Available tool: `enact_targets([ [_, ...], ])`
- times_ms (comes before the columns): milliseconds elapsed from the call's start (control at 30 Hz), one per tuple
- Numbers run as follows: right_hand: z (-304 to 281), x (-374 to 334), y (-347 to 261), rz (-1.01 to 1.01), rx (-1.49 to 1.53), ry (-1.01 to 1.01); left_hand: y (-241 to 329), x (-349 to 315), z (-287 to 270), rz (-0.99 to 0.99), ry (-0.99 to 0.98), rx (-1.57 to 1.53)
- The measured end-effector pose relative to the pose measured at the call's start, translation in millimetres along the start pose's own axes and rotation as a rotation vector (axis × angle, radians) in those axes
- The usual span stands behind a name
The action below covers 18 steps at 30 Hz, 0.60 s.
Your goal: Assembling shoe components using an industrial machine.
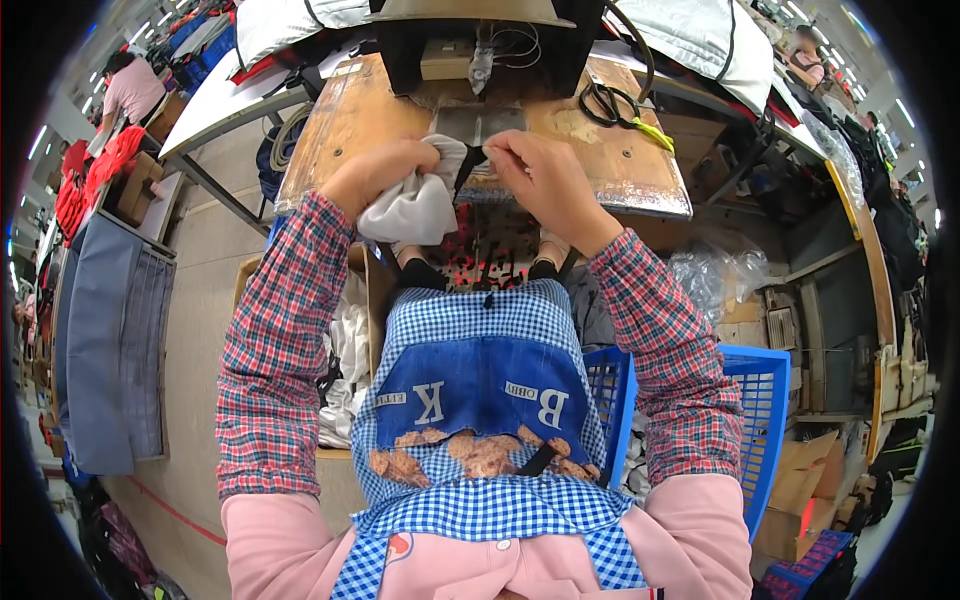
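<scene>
white cloth (415, 205) bunched in left hand (375, 175); right hand (545, 180) pinches its edge.

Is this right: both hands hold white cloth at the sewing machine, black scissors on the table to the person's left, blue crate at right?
One thing is off: the black scissors lie on the wooden table to the person's right, not left, as the head view shows. The rest stands: the left hand and right hand hold the white cloth at the sewing machine, and the blue crate is at right.

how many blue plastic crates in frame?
1: the blue crate sits at the person's right side, beside the right forearm, partly hidden by the sleeve and apron. Others may be hidden.
</scene>
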State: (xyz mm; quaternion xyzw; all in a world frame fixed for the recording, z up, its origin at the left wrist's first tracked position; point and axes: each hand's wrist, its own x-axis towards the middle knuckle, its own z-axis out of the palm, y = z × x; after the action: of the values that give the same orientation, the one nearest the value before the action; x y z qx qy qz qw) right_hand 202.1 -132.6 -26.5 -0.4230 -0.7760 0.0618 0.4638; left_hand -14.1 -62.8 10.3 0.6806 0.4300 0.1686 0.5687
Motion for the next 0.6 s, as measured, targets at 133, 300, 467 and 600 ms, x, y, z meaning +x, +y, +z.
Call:
enact_targets([
  [133,3.8,16.8,19.4,0.004,-0.009,0.032,5.2,26.6,-10.2,0.135,0.094,0.264],
  [300,5.4,37.1,25.0,0.081,-0.013,0.035,-9.7,68.9,-40.0,0.415,0.121,0.513],
  [467,2.9,42.5,41.1,0.055,-0.055,0.053,-0.7,83.1,-38.4,0.366,0.071,0.426],
  [600,3.3,47.4,41.7,0.024,-0.046,0.06,-0.4,83.3,-43.7,0.438,0.064,0.507],
])
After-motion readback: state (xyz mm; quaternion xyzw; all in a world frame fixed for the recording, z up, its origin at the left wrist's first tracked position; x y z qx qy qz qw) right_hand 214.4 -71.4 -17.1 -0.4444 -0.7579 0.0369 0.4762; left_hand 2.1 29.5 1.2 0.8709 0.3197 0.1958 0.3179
